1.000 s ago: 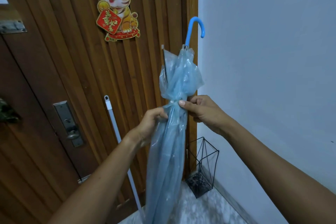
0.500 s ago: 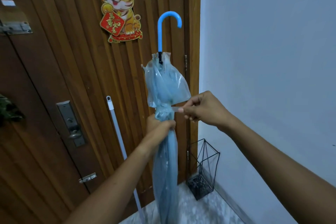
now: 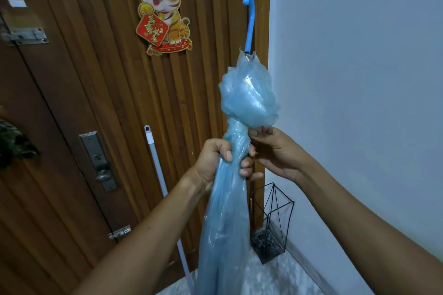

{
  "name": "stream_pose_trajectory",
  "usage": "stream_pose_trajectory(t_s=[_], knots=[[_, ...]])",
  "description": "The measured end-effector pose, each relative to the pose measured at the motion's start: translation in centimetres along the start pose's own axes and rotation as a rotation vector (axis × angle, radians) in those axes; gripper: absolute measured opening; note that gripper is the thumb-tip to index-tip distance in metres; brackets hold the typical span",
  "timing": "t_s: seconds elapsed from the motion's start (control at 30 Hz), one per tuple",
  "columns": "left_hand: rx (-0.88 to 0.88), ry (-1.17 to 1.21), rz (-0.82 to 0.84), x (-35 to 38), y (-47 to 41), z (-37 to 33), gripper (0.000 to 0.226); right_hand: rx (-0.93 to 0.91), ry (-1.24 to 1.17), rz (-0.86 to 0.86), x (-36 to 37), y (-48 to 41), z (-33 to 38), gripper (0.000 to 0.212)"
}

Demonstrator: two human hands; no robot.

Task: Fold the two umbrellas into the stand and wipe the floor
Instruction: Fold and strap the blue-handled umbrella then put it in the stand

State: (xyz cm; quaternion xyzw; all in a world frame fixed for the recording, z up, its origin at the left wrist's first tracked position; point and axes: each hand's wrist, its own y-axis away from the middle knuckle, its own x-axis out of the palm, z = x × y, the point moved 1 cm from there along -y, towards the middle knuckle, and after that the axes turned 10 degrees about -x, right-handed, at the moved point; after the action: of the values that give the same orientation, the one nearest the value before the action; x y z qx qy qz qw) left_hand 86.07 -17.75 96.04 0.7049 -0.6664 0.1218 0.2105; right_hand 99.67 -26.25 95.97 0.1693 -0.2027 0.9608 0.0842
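A closed light-blue translucent umbrella [image 3: 249,93] stands upright in front of me, its blue hooked handle [image 3: 249,21] pointing up. My left hand [image 3: 215,160] grips the gathered canopy at its narrow waist. My right hand [image 3: 273,151] is against the same waist from the right, fingertips pinching the plastic just under the puffed top. A black wire umbrella stand [image 3: 275,220] sits on the floor in the corner, below and behind the umbrella. I see no second umbrella.
A white pole [image 3: 155,167] leans against the brown wooden door [image 3: 96,79], left of the umbrella. The door carries a tiger decoration [image 3: 163,7] and a metal lock plate [image 3: 99,160]. A pale wall [image 3: 359,79] runs along the right. Pale speckled floor [image 3: 275,280] shows below.
The umbrella has shifted right, toward the corner, and turned so its hook faces away. My right hand has come in from pulling the strap to press against the canopy's waist.
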Motion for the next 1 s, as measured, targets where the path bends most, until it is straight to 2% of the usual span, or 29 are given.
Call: stream_pose_trajectory(t_s=[0.07,0.1,0.17,0.2,0.27,0.37,0.47,0.53,0.63,0.73,0.8,0.9,1.0], knots=[[-0.003,-0.09,0.004,-0.7,0.0,-0.4,0.051,-0.012,0.025,0.045,0.2,0.0,0.4,0.028],[0.006,-0.147,-0.042,-1.2,0.1,-0.5,0.047,-0.038,0.076,0.027,0.4,0.0,0.7,0.02],[0.03,-0.275,-0.237,-2.2,0.5,-0.6,0.023,-0.14,0.219,-0.132,0.2,-0.1,1.1,0.005],[0.039,-0.335,-0.359,-2.7,0.7,-0.4,0.015,-0.191,0.32,-0.236,0.1,-0.2,1.1,0.01],[0.094,-0.415,-0.461,-3.2,0.5,0.8,0.031,-0.258,0.578,-0.41,-0.1,-0.7,0.5,0.02],[0.219,-0.546,-0.507,-2.4,-1.2,2.7,0.062,-0.267,0.865,-0.507,1.2,-1.0,-1.1,0.028],[0.378,-0.501,-0.634,-2.0,-2.4,3.5,0.06,-0.202,1.02,-0.446,2.7,-1.0,-0.9,0.025],[0.458,-0.397,-0.728,-1.9,-2.1,3.1,0.049,-0.174,0.926,-0.327,3.1,-1.0,-0.5,0.02],[0.417,-0.27,-0.798,-2.2,-1.6,2.4,0.044,-0.195,0.785,-0.249,3.1,-0.8,-0.2,0.008],[0.39,-0.121,-0.705,-2.7,-1.2,1.9,0.047,-0.198,0.651,-0.218,3.1,-0.4,0.1,0.014],[0.412,-0.002,-0.545,-3.1,-1.0,1.6,0.05,-0.194,0.555,-0.204,3.2,-0.1,0.2,0.016],[0.4,0.115,-0.289,-2.5,-0.6,1.0,0.043,-0.204,0.48,-0.222,3.4,0.1,0.1,0.019],[0.37,0.141,-0.13,-2.1,-0.2,0.8,0.046,-0.2,0.433,-0.312,3.5,0.1,0.0,0.019]])
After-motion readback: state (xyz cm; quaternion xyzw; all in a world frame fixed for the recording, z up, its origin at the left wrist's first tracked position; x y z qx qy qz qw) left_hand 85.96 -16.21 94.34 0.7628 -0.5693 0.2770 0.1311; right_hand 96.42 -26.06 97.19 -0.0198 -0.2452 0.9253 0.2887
